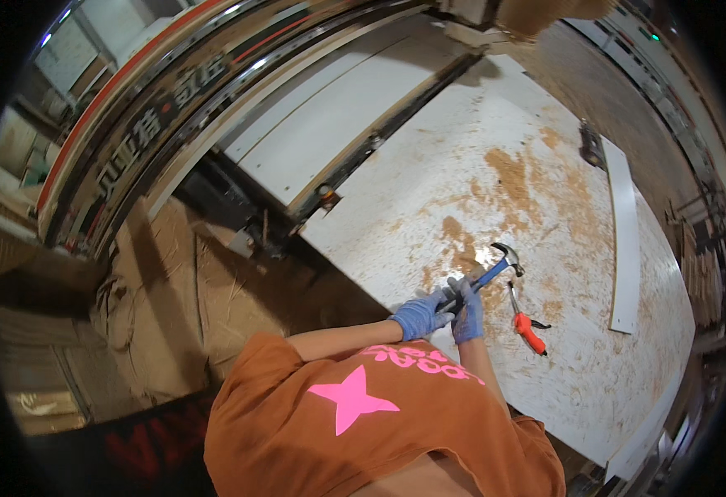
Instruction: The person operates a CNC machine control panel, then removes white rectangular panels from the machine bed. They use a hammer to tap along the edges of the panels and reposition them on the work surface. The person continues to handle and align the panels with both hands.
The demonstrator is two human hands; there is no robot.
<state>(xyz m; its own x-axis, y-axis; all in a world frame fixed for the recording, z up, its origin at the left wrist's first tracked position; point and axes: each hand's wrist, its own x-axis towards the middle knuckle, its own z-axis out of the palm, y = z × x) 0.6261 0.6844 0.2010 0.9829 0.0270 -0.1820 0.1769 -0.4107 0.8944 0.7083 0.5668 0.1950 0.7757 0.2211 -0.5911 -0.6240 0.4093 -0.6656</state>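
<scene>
Clasping a claw hammer (491,275), left hand (419,316) and right hand (467,315) are risking clipping the air blow gun (530,333) if swinging sideways.

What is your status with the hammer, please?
Left hand and right hand closed on hammer. Hammer's head end points forward and right. Nearby: red air gun, scattered sawdust.

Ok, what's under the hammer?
The white tabletop shows around the hammer, with brown dust scattered nearby. Whatever lies directly beneath it is covered, and the gloved fingers hide more of that surface.
</scene>
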